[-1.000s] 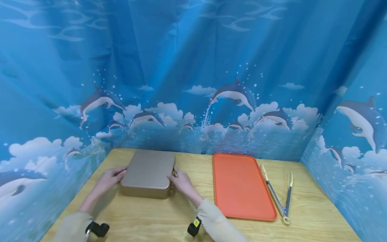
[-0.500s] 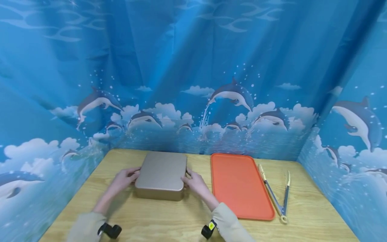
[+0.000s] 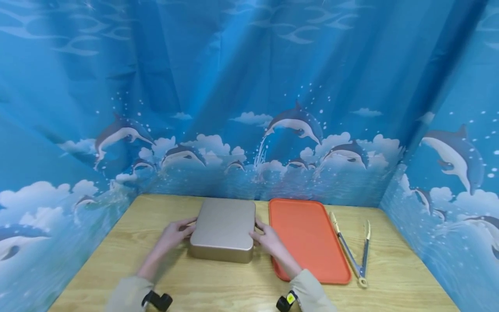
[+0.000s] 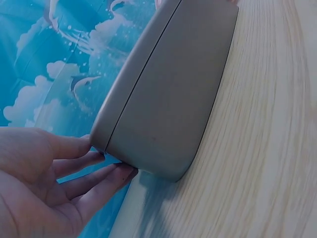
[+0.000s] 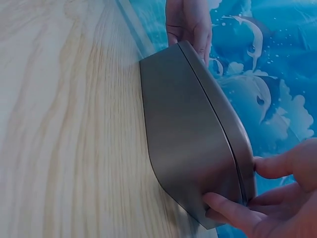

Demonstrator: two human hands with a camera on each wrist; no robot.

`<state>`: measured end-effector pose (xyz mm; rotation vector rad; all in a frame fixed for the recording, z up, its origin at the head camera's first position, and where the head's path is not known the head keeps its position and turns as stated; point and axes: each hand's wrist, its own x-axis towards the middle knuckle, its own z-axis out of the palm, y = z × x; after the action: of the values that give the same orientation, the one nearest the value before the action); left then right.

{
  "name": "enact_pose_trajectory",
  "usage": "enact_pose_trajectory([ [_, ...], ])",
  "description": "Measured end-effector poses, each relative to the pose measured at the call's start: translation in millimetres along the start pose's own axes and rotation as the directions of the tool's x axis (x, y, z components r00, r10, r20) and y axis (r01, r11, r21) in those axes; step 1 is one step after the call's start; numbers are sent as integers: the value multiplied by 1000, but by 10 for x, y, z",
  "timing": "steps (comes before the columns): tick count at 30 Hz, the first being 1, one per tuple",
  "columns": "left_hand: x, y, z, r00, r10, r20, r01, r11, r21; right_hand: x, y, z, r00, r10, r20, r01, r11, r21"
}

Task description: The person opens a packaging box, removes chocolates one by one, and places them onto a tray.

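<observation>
A bronze-coloured rectangular tin (image 3: 224, 223) with rounded corners and a fitted lid is low over the table, left of the tray; a thin seam runs between lid and body in both wrist views. My left hand (image 3: 174, 234) holds its left side, the thumb at the lid's edge and fingertips lower on the wall (image 4: 168, 89). On the opposite side my right hand (image 3: 271, 242) grips the tin, thumb on the lid rim and fingers against the side (image 5: 190, 124). The inside is hidden under the lid.
An orange-red tray (image 3: 308, 242) lies flat to the right, partly under my right forearm. Beyond it are tongs (image 3: 352, 255), spread, with beige tips. A blue dolphin-print curtain (image 3: 249, 108) stands behind and beside the wooden table (image 3: 218, 286).
Both hands have carried or slid the tin to the right, closer to the tray. My right forearm now crosses the tray's near left corner. The tongs and tray stay in place.
</observation>
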<state>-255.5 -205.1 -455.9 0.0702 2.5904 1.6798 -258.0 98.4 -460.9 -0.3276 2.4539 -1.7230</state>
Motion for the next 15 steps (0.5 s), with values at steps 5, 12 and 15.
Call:
enact_pose_trajectory([
  [5, 4, 42, 151, 1000, 4, -12, -4, 1000, -10, -77, 28, -140, 999, 36, -14, -37, 999, -6],
  [12, -19, 113, 307, 999, 16, -34, -18, 999, -50, -139, 69, -269, 996, 92, -17, -91, 995, 48],
  [15, -31, 146, 365, 999, 30, -31, -32, 998, -61, -168, 83, -313, 994, 104, -26, -103, 993, 55],
])
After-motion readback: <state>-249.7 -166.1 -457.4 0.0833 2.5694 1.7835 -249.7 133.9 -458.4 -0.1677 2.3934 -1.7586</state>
